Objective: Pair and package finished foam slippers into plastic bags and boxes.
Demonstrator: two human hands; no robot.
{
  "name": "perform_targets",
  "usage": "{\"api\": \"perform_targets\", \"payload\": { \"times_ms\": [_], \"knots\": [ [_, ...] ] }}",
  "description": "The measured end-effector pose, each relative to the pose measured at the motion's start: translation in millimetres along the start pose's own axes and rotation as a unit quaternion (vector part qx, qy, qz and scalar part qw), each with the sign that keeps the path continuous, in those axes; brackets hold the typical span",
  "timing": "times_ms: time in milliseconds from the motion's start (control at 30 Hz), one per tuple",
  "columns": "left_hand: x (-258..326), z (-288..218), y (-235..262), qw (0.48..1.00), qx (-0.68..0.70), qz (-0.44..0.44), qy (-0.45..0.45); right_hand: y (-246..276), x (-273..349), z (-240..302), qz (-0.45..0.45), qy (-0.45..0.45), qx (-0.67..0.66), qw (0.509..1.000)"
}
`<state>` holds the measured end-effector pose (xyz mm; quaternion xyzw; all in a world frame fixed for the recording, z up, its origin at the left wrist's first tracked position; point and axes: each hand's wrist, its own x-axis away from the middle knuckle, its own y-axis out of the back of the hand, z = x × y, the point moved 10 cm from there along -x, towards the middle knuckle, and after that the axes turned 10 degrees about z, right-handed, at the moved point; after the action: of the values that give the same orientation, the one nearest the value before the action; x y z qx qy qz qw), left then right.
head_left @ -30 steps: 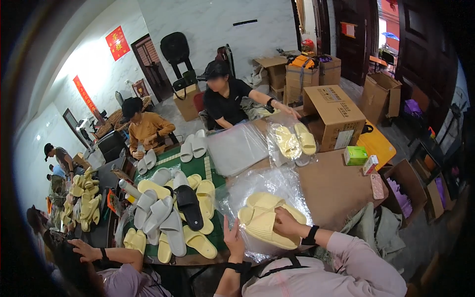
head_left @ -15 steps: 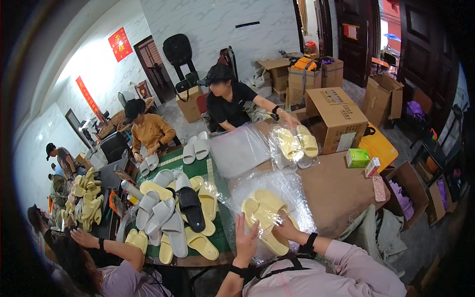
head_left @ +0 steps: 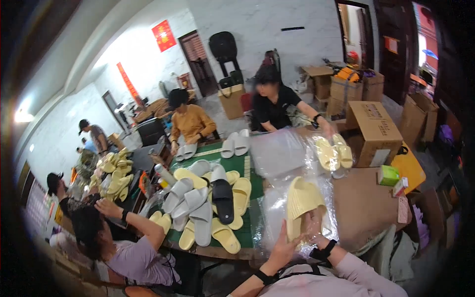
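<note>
Yellow slippers [head_left: 301, 198] are raised and tilted over the plastic bags in front of me, their overlap hiding whether one or two are there. My left hand [head_left: 283, 247] grips the near left edge. My right hand [head_left: 312, 226] is closed on the near right part, with some fingers hidden beneath the strap. Clear plastic bags [head_left: 272, 210] lie flat under them. To the left, a pile of grey and yellow slippers [head_left: 200, 218] covers a green mat, with a black slipper [head_left: 222, 200] on top.
Across the table a person in black [head_left: 277, 106] reaches toward bagged yellow slippers [head_left: 327, 154]. An open carton [head_left: 374, 129], a green box [head_left: 388, 175] and a pink phone [head_left: 403, 210] stand or lie at right. A person in lilac [head_left: 126, 247] sits close on my left.
Both hands have lifted the yellow slippers off the plastic and turned them more upright. My right hand has moved under the strap. The view has swung left.
</note>
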<state>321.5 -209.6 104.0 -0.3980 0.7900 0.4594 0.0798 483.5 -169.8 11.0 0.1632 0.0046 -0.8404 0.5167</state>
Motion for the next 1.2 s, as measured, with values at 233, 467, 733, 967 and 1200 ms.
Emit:
{"api": "perform_targets", "payload": {
  "times_ms": [233,467,733,967,1200],
  "knots": [
    [23.2,33.9,-19.7,0.981,0.131,0.048,0.134,-10.4,-24.1,-7.1,0.084,-0.112,0.298,0.944],
    [19.8,77.4,-15.5,0.895,0.347,0.026,0.280,-15.8,-23.0,22.5,0.243,0.121,0.355,0.895],
    [-16.5,104.5,58.0,0.876,0.398,-0.132,0.238,10.5,-11.8,62.7,0.425,-0.009,0.552,0.718],
    [-36.0,105.5,74.9,0.876,0.398,-0.130,0.240,-2.2,-8.9,95.0,0.503,0.211,0.487,0.682],
    [-20.2,119.6,111.1,0.879,0.324,-0.176,0.302,9.6,-17.4,189.3,0.424,0.344,0.333,0.769]
  ]
}}
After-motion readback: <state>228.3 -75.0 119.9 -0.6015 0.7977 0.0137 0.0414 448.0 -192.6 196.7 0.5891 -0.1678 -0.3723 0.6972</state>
